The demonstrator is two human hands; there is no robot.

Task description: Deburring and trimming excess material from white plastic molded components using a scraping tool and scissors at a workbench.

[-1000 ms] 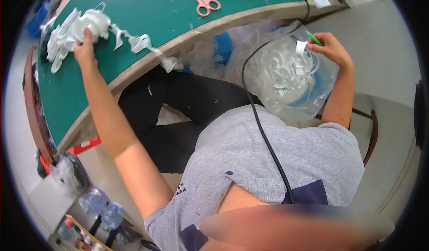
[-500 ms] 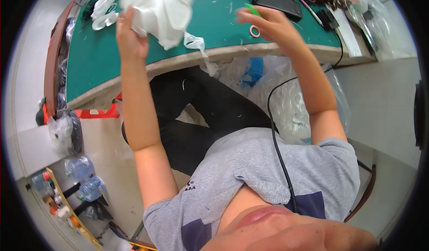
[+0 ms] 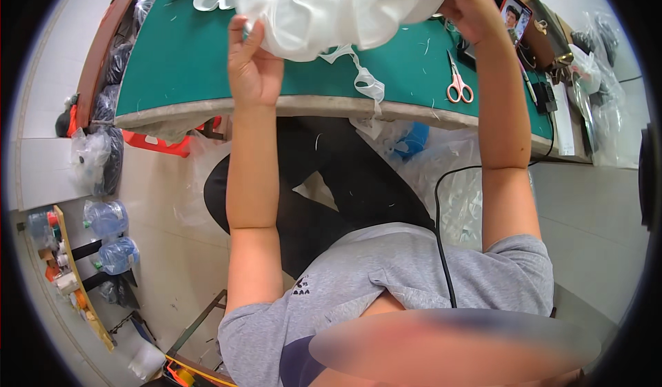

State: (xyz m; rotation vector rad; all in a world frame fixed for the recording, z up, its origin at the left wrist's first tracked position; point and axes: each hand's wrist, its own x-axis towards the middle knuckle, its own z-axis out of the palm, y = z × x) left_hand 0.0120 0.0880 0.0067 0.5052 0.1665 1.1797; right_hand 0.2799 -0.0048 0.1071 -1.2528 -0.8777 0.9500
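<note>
A soft white moulded piece (image 3: 331, 15) with rounded, cup-like bulges stretches above the near half of the green tabletop. My left hand (image 3: 255, 63) pinches its left end between thumb and fingers. At its right end, my right hand (image 3: 472, 8) grips it near the upper edge of the view, where some fingers are cut off. Below the piece, a thin white trimmed strip (image 3: 369, 84) with loops hangs over the table edge. Small scissors with pink handles (image 3: 458, 89) lie on the table, left of my right forearm.
The green tabletop (image 3: 186, 63) carries loose white threads. White ring-shaped scraps (image 3: 215, 0) lie at the far left. A phone (image 3: 514, 16), a brown bag (image 3: 548, 32) and a black adapter (image 3: 545, 99) crowd the right side. A black cable (image 3: 439, 208) runs from my chest toward the table.
My right hand has let go of the green-tipped tool and now grips the white piece's right end. The piece is stretched out sideways. Pink-handled scissors show on the table.
</note>
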